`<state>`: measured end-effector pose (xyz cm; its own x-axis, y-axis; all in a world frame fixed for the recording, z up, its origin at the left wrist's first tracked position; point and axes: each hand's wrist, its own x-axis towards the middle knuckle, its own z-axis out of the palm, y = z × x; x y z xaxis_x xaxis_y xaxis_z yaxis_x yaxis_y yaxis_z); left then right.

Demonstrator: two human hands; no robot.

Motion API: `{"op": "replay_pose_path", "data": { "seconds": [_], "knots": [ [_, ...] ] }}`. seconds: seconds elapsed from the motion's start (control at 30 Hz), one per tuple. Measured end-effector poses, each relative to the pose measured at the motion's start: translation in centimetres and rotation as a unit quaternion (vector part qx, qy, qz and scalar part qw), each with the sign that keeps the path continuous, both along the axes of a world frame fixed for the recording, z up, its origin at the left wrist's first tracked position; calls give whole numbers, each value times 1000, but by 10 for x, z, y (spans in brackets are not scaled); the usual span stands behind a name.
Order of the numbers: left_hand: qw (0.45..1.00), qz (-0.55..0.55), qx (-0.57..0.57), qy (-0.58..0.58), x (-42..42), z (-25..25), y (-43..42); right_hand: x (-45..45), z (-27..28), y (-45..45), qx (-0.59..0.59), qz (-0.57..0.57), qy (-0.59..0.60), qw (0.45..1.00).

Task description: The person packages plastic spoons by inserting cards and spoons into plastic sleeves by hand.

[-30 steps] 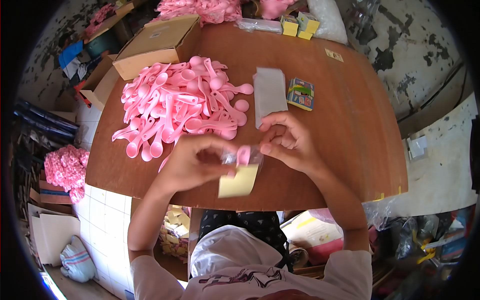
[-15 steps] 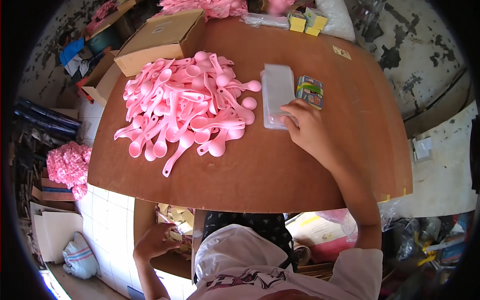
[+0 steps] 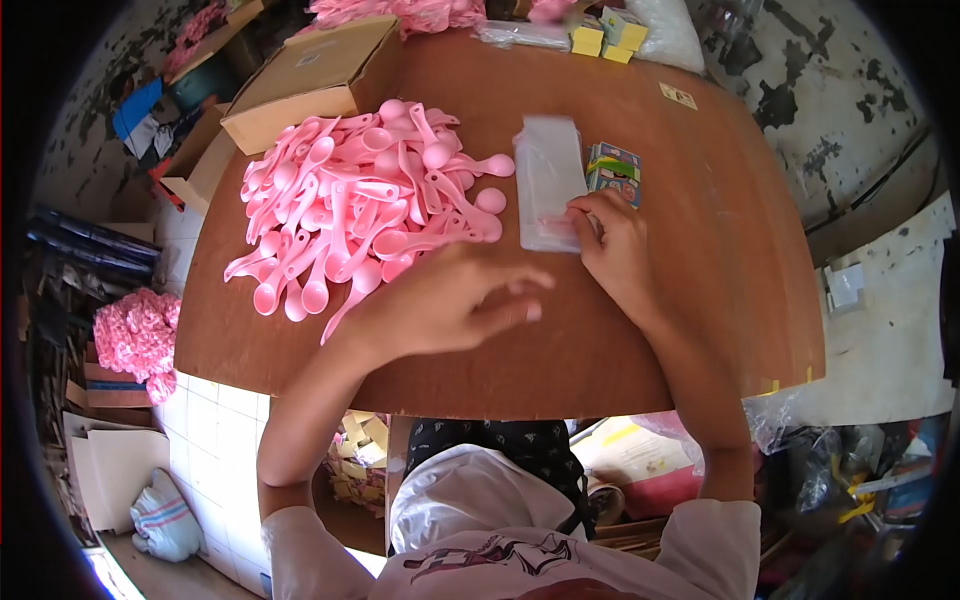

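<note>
Over the front middle of the table, my left hand (image 3: 450,305) hangs with its fingers apart and nothing between them. My right hand (image 3: 612,240) has its thumb and fingers pinched at the lower right edge of a stack of clear plastic bags (image 3: 550,180). Just behind that hand lies a pack of small colourful cards (image 3: 614,168). A large heap of pink plastic spoons (image 3: 350,200) spreads over the left half of the table, its near edge partly behind my left hand.
A closed cardboard box (image 3: 315,75) stands at the back left of the brown table (image 3: 720,280). Yellow-edged card stacks (image 3: 605,35) and plastic packs sit at the back. Below the table's front edge, an open box (image 3: 355,460) holds pale yellow pieces.
The packet with a pink spoon and yellow card has left my left hand. That hand dropped beside the lower box, then came back over the table. My right hand moved to the bag stack.
</note>
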<state>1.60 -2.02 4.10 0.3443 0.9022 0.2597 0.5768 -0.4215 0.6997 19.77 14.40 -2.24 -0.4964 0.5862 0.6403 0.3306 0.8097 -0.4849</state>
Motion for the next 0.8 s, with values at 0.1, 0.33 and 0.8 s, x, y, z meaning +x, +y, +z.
{"op": "replay_pose_path", "data": {
  "seconds": [0.1, 0.33, 0.8],
  "knots": [
    [989, 78, 49, 117, -6, -22, 36, 0, -1, 3, 19, 8, 34, 999],
    [929, 82, 239, 272, -6, -59, 53, 2, 7, -11, -8, 22, 89, 996],
    [936, 170, 291, 100, -19, -49, 44, 21, 32, 2, 64, 43, 16, 997]
  ]
}}
